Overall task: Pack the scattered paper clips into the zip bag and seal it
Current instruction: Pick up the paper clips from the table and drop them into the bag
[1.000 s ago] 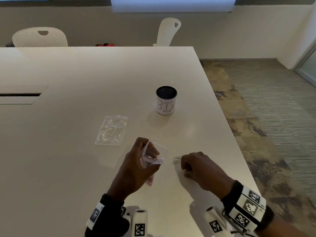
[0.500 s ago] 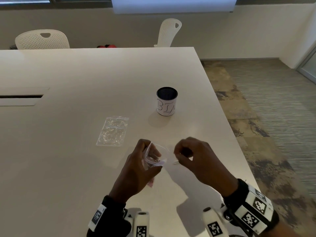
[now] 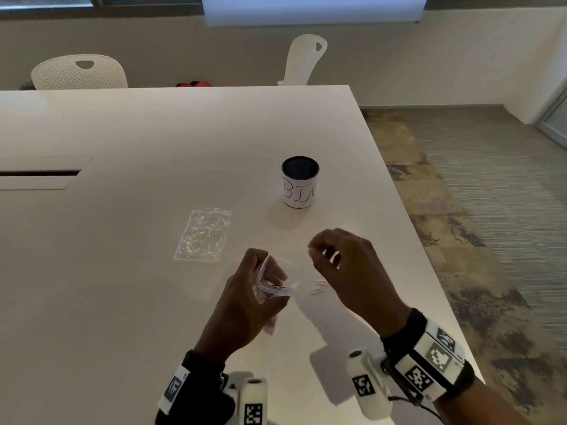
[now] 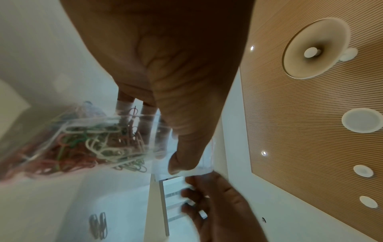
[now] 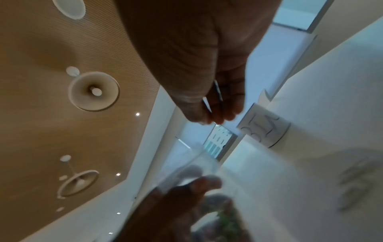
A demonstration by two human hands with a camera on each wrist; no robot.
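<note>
My left hand (image 3: 264, 268) holds a small clear zip bag (image 3: 276, 279) just above the table, its mouth held open toward the right. The left wrist view shows the bag (image 4: 82, 144) stuffed with coloured paper clips, with my thumb on its rim. Raised to the right of the bag's mouth, my right hand (image 3: 312, 252) pinches a white paper clip (image 5: 208, 102) between thumb and fingertips. A few pale loose paper clips (image 3: 319, 286) lie on the table under that hand, and they also show as paper clips (image 4: 98, 226) in the left wrist view.
A second clear bag (image 3: 204, 234) lies flat on the white table (image 3: 122, 302) to the left. A dark-topped cup marked BIN (image 3: 300, 183) stands behind my hands. The table's right edge (image 3: 429, 271) runs close beside my right hand. Two white chairs stand at the far side.
My right hand has lifted off the table with a clip pinched in its fingers and risen beside the bag's mouth. My left hand has kept the bag open in place.
</note>
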